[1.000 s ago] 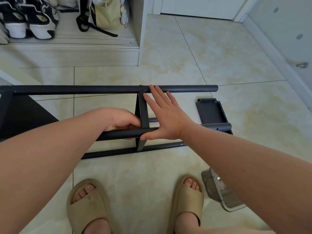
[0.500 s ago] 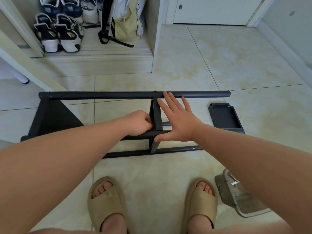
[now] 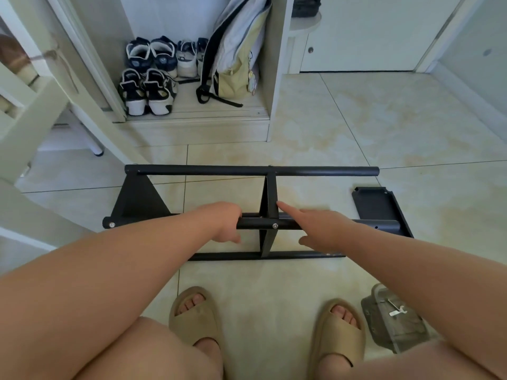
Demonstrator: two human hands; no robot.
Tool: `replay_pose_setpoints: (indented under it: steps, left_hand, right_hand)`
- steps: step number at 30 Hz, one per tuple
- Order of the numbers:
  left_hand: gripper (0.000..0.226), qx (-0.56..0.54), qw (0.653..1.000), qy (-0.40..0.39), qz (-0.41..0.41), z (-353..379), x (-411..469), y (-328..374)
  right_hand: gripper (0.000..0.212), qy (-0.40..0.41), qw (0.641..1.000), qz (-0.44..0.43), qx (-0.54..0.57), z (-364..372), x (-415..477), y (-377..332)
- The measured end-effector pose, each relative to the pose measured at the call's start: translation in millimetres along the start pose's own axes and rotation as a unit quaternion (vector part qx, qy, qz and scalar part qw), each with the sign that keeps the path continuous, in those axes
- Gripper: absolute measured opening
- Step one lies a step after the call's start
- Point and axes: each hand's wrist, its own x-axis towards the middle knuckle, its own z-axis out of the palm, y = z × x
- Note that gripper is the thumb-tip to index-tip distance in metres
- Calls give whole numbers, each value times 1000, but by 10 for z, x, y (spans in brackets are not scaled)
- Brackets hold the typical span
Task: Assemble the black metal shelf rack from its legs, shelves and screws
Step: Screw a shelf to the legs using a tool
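Rack (image 3: 247, 170) lies on its side on the floor (image 3: 356, 127), end shelf (image 3: 137, 198) and middle shelf (image 3: 270, 193) already between the legs. Left hand (image 3: 226, 224) has its grip closed round the near leg (image 3: 255, 223), just left of the middle shelf's screw (image 3: 275, 226). Right hand (image 3: 321, 229) grip is slack, fingers straight and holding nothing, one fingertip at the middle shelf's face; a loose shelf (image 3: 374, 207) lies at the rack's right end, and a clear box (image 3: 384, 333) with a wrench (image 3: 396, 311) is by the right foot.
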Motion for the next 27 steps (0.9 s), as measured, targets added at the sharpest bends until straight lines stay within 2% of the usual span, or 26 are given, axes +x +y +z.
replay_pose_setpoints:
  steps: [3,6,11,15,21,27]
  left_hand:
    - [25,-14,998,59,-15,41,-63,33]
    - [13,-21,991,131,-16,33,-80,32]
    - [6,-44,965,259,9,-50,-16,-43]
    - [17,-53,945,322,19,-30,198,-161]
    - [21,-28,933,357,-35,-145,808,-351]
    - [24,2,937,344,-67,-243,1624,-603]
  right_hand:
    - [92,7,1000,27,-11,-51,-20,4]
    - [91,53,997,38,-49,-58,-26,42]
    - [61,182,978,63,-86,-66,43,208]
    - [44,253,961,87,-70,-18,248,335]
    - [37,313,940,133,-40,-45,937,516]
    - [34,302,942,141,-28,-26,1741,790]
